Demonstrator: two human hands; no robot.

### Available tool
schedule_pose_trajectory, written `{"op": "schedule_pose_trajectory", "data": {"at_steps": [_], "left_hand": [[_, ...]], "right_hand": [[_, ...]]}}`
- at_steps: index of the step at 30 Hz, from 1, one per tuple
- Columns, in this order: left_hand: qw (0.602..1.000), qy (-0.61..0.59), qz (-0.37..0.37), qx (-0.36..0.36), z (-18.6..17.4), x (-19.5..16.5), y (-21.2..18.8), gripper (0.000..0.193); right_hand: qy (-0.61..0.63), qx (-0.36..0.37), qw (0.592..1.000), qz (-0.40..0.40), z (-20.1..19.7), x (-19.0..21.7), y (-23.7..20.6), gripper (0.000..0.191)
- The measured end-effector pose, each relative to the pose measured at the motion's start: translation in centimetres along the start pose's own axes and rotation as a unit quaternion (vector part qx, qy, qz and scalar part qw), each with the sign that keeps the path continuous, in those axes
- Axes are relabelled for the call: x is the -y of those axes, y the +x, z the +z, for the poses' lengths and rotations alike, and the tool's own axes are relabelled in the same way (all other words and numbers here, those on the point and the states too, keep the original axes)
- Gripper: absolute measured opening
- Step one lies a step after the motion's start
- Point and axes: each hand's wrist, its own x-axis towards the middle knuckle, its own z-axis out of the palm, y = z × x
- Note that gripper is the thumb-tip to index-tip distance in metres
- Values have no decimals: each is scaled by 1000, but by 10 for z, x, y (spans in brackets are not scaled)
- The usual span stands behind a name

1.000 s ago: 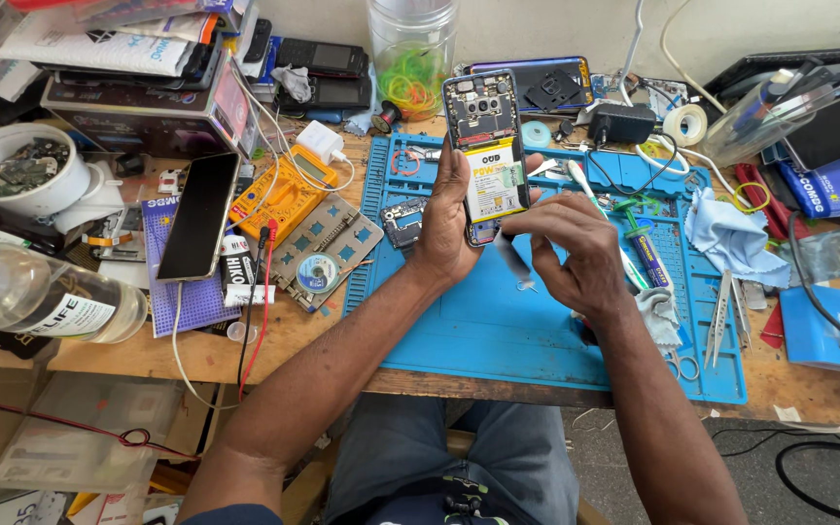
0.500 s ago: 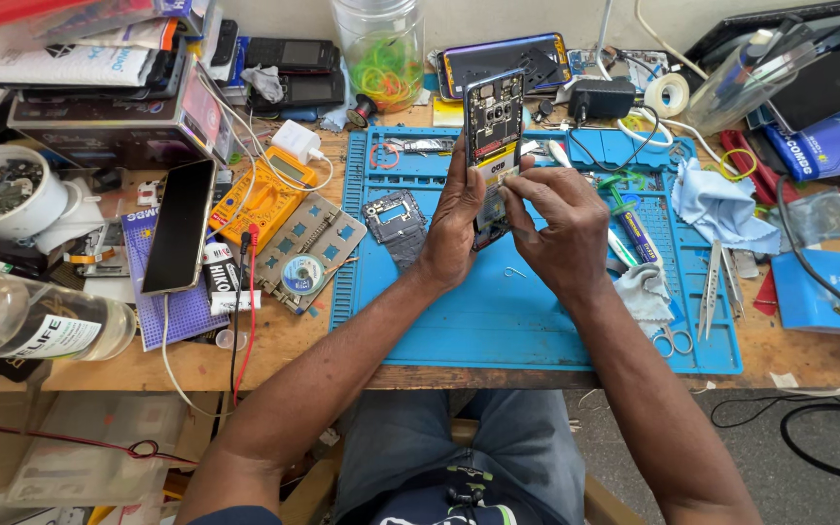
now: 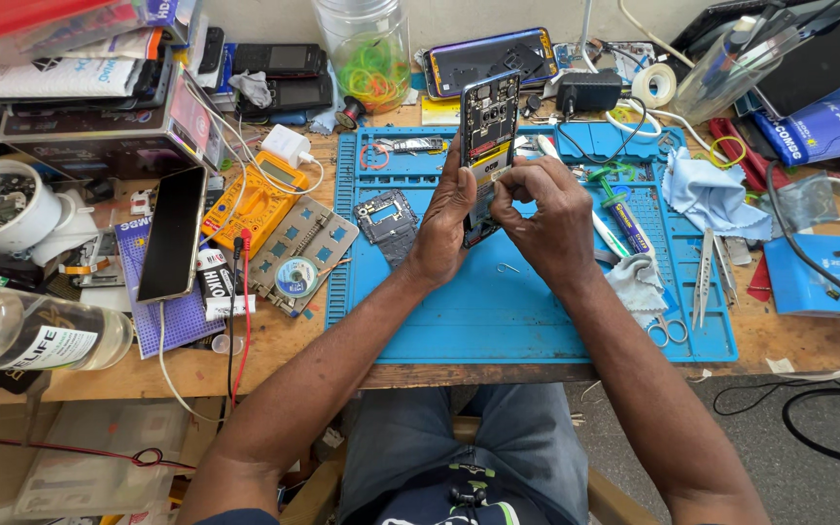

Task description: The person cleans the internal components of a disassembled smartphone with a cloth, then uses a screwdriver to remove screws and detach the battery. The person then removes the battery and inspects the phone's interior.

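Note:
My left hand (image 3: 446,219) grips an opened phone (image 3: 488,126) with its back cover off, held upright over the blue work mat (image 3: 498,311). The circuit board and a yellow battery label show. My right hand (image 3: 548,209) pinches at the phone's right edge near the middle, fingertips pressed together on a small part that I cannot make out. A dark phone back part (image 3: 387,216) lies on the mat just left of my left hand.
A yellow multimeter (image 3: 250,199) with red and black leads, a phone (image 3: 173,233) on a purple pad, tweezers (image 3: 707,267), scissors (image 3: 668,331), a blue cloth (image 3: 712,194), a jar of rubber bands (image 3: 371,53), a clear bottle (image 3: 36,335) and stacked boxes crowd the wooden bench.
Both hands have lifted the phone a little higher and nearer to me. My right hand's fingers have closed onto the phone's right edge.

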Motion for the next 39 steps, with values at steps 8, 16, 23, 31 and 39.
{"op": "schedule_pose_trajectory", "data": {"at_steps": [8,16,23,31,39], "left_hand": [[1000,26,-5,3,-1,-1,0,64],[1000,10,5,3,0,-3,1,64],[999,46,3,30,5,-1,-3,65],[994,-105,-12,-22,0,1,1,65],[982,-190,-1,-10,6,-14,4,62]], "right_hand": [[28,-1,997,68,-2,2,2,10],[30,2,1000,-7,-9,8,4,15],[16,25,999,14,-5,0,2,19],[214,-31,967,137,0,-20,-9,12],[454,-53,862,221,5,-36,-13,4]]}}
